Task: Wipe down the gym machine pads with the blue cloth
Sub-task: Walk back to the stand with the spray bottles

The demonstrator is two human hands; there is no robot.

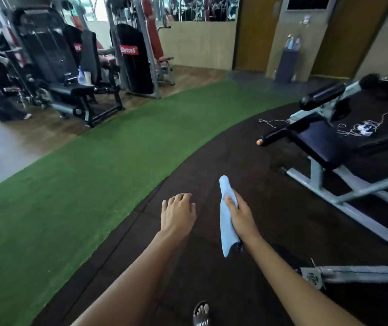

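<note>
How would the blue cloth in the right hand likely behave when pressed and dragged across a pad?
The blue cloth looks soft and floppy: its free ends droop above and below the right hand, so it would probably flatten and conform. It seems light, held in a loose one-handed grip. Bunched lengthwise as it is, it may need spreading.

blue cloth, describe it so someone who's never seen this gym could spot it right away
Start at the grey-framed bench on the dark rubber floor at right. Just left of it, the right hand holds the blue cloth bunched lengthwise. It is the only pale blue item near the hands; the left hand is empty.
</note>
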